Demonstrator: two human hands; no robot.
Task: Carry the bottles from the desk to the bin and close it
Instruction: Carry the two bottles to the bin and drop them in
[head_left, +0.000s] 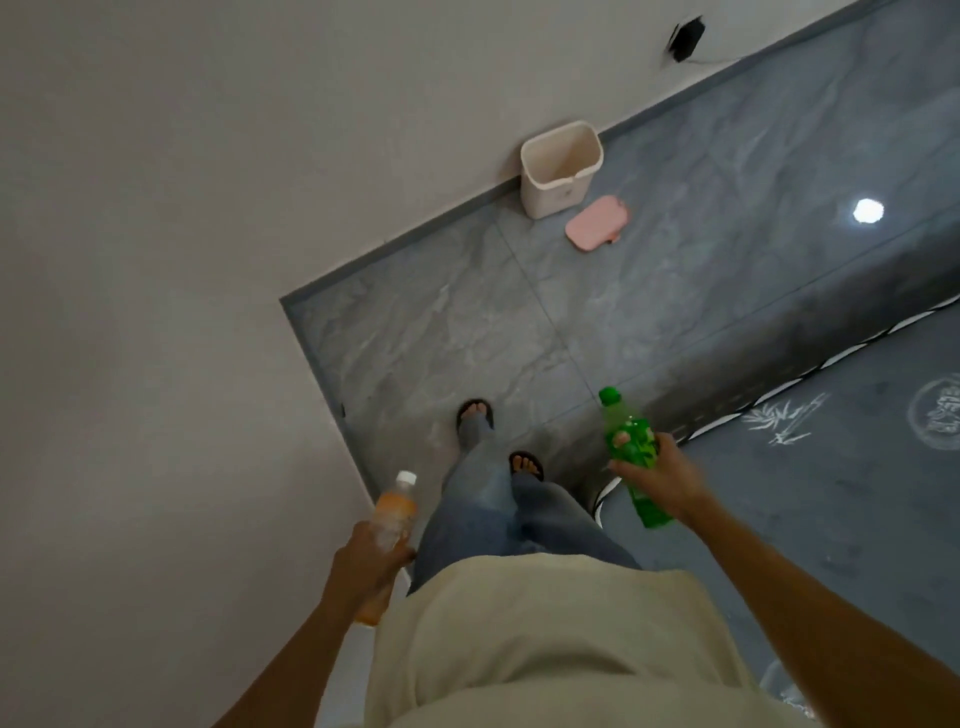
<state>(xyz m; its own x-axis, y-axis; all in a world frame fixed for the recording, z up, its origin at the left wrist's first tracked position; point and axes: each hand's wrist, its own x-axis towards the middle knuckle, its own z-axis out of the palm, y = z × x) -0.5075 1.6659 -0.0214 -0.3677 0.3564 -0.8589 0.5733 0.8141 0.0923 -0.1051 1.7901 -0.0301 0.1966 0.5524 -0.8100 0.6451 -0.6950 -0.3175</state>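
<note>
— Green plastic, item one: the green bottle (632, 457) sits in the right hand (662, 475), fingers wrapped round its middle, cap pointing forward and up, base sticking out behind the palm.

— And the other side?

— Item two: the orange bottle (390, 525), white cap on top, is clasped in the left hand (370, 558). The fingers close round its lower half; the base shows below the hand. Both bottles are carried at the person's sides, well apart from each other.

— Location of the bin?

— The bin (561, 169) stands ahead on the grey tiled floor (441, 332), its back against the white wall (208, 208). It is cream-coloured, upright, open at the top. Its inside looks bare, though the bottom is not fully visible.

— The cover?

— The pink lid (597, 224) lies flat on the floor just beside the bin, on its near right side, not touching it as far as I can tell.

— Position of the person?

— Standing on the tiles, in sandals and jeans, well short of the bin. A grey mat (831, 493) with white markings lies to the right.
</note>
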